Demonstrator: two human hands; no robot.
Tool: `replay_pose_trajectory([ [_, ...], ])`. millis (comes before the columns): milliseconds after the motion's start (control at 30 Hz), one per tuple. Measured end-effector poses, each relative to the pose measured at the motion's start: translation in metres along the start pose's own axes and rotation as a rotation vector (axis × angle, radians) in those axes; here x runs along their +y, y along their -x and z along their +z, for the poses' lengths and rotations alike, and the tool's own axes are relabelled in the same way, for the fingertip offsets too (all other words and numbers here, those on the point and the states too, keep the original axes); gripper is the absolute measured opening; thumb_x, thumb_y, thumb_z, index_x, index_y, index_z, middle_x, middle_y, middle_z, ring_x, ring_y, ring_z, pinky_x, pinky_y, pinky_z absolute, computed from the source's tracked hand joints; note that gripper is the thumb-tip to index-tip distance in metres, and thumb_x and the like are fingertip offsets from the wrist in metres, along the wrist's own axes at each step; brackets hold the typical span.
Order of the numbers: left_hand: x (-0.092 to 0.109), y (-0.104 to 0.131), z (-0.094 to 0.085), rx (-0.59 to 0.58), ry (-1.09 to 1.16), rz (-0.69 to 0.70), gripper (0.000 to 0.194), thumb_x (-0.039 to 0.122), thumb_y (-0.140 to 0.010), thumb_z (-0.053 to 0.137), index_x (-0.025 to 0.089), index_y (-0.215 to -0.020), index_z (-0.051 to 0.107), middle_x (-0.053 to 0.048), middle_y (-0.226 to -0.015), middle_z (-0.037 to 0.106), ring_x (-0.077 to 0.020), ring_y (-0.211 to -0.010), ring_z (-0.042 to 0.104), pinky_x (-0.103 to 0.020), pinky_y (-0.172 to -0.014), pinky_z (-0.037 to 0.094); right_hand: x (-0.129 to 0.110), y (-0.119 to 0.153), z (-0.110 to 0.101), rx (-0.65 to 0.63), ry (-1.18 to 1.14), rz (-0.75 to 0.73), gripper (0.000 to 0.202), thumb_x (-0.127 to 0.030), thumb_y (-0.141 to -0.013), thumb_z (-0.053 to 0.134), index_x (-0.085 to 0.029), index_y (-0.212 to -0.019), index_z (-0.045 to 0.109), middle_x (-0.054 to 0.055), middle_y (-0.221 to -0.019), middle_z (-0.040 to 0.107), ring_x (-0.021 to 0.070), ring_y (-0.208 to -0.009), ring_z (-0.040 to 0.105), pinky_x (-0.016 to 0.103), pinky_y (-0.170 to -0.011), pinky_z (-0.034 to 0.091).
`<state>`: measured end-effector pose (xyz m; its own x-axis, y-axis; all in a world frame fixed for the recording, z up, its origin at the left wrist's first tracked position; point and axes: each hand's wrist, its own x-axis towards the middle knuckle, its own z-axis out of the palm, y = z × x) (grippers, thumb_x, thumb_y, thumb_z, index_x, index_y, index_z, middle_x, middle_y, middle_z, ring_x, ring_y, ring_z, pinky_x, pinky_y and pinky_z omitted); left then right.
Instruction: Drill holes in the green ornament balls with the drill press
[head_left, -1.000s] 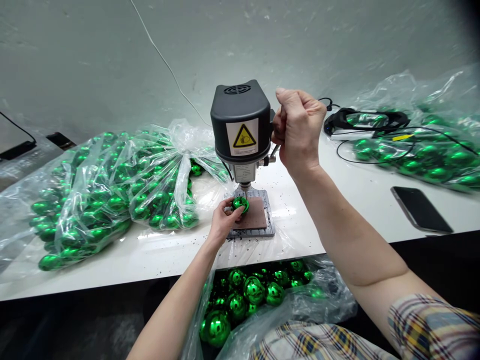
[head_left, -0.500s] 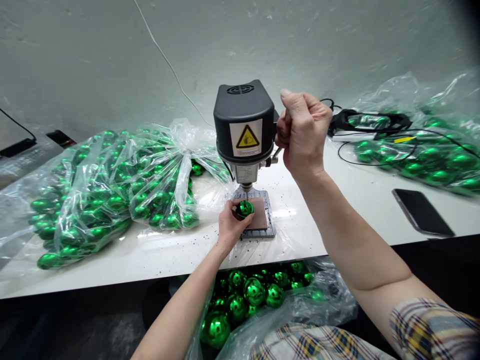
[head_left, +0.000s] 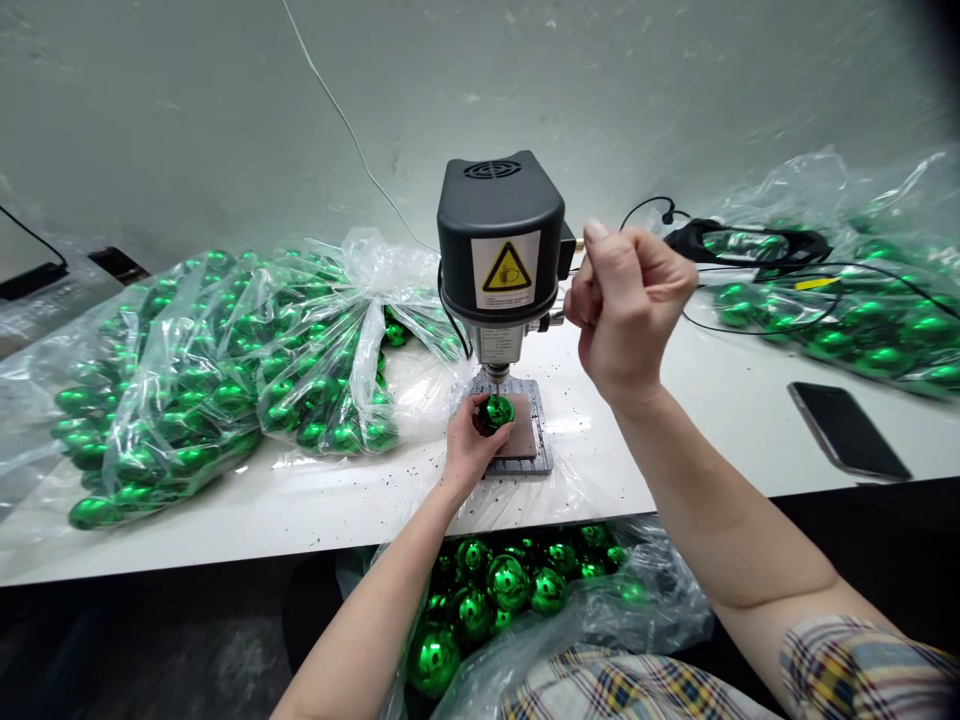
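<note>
My left hand (head_left: 472,440) grips a shiny green bauble (head_left: 496,411) between thumb and fingers. The bauble sits under the chuck of a small bench drill press (head_left: 500,240) with a dark housing and a yellow warning label, above a brownish pad (head_left: 523,432) on the slotted grey base (head_left: 541,460). Whether the bit touches the bauble I cannot tell. To the right of the drill housing, my right hand (head_left: 630,305) is closed in a fist around the press's feed lever (head_left: 556,318); most of the lever is hidden by the fingers.
Clear bags of green baubles lie left (head_left: 187,390) and right (head_left: 877,330) on the white table (head_left: 300,510). An open bag of baubles (head_left: 510,585) is below the front edge. A phone (head_left: 847,428) and black cables (head_left: 780,325) lie right. Dark specks surround the base.
My right fist has moved right and a little downward with the lever. The left hand still holds the bauble under the chuck, and the view has shifted slightly.
</note>
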<state>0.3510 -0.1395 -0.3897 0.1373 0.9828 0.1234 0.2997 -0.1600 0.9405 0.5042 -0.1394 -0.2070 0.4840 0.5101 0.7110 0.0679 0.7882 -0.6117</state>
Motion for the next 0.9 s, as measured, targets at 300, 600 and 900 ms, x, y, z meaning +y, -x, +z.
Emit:
replay_pose_trajectory([
  [300,0.003,0.003,0.000,0.018,-0.005,0.021,0.048,0.031,-0.072,0.082,0.020,-0.113,0.058,-0.003,-0.095,0.068,-0.0179,-0.081,0.061,-0.029,-0.072,0.047,0.014,0.041,-0.017,-0.041,-0.036,-0.233,0.053,-0.024,-0.089,0.060,-0.020,-0.052,0.023,-0.006,-0.042,0.025,0.0063,-0.036,0.025,0.030,-0.041,0.020],
  [600,0.003,0.003,-0.004,0.000,0.039,-0.007,0.049,0.032,-0.071,0.084,0.021,-0.111,0.060,-0.002,-0.090,0.067,-0.0172,-0.075,0.059,-0.029,-0.068,0.046,0.036,0.051,-0.037,-0.226,-0.033,-0.456,0.047,-0.009,-0.081,0.059,-0.020,-0.051,0.023,-0.006,-0.043,0.026,0.0071,-0.038,0.026,0.030,-0.041,0.024],
  [900,0.015,0.005,-0.009,0.042,-0.070,-0.039,0.045,0.032,-0.070,0.083,0.020,-0.106,0.060,-0.001,-0.082,0.065,-0.0170,-0.070,0.059,-0.027,-0.064,0.043,0.000,0.010,-0.001,0.050,-0.087,-0.038,0.047,-0.022,-0.086,0.065,-0.021,-0.048,0.036,-0.006,-0.040,0.036,0.0062,-0.034,0.030,0.028,-0.036,0.020],
])
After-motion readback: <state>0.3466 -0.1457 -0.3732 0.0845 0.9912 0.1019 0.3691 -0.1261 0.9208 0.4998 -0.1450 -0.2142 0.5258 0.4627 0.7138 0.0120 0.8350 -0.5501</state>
